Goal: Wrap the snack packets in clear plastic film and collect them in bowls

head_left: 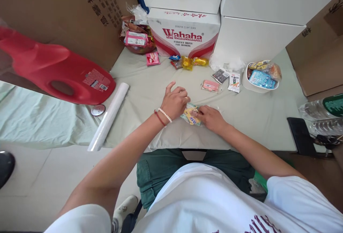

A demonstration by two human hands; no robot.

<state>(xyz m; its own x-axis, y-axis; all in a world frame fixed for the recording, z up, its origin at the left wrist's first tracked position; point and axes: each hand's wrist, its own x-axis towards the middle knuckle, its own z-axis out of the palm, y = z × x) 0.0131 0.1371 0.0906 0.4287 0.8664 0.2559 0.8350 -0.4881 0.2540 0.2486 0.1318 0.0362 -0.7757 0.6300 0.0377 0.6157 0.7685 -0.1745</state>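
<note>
the right hand [213, 118] pinches the snack bag [191, 115], i can't tell if the left hand [174, 101] grips too, and this handling step seems to need care next.

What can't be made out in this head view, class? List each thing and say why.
In the head view:
1. Part of the yellow-and-green packet: covered by the right hand.
2. How the left hand meets it, if at all: that hand hides its own underside.
3. The lower contents of the white tub: hidden by its wall.
4. The far left of the red jug: cut off by the picture's left edge.
</note>
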